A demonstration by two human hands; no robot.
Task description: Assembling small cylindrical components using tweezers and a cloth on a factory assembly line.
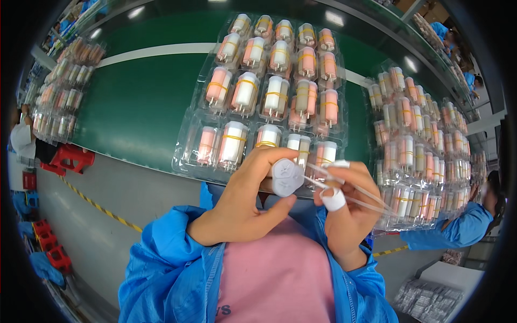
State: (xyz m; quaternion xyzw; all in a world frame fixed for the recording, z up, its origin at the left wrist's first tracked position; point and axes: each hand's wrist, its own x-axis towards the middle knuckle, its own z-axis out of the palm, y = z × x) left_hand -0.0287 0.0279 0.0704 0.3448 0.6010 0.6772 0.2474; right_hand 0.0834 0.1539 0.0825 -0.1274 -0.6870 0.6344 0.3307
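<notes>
A: Item one, what sits in the grip?

B: A grey capped cylinder (287,176), its end face turned toward the camera, with notched edges and a small moulded pattern. The left hand (245,196) closes its grip around it, fingers over the top, thumb under the cap.

A: And the other side?

B: The right hand (347,207), just beside the left grip, wears white finger cots (333,199) on thumb and forefinger. Its grip pinches thin clear bands (355,192), which run from the cylinder out past the fingers to the right.

A: Beyond the grip?

B: Directly above and behind both hands lies a clear blister tray (189,141) on the green worktop (134,102). Its pockets hold white and pink cylinders (232,142), each ringed with a yellow band. The row nearest the grip is partly hidden by the fingers.

A: To the sides?

B: Right of the grip, a stack of similar trays (414,140), well filled. Far left, well apart, another tray stack (56,91).

A: Anything below?

B: Blue smock sleeves (161,253) over a pink garment (274,274). Another person's blue sleeve (458,229) reaches in at the right.
</notes>
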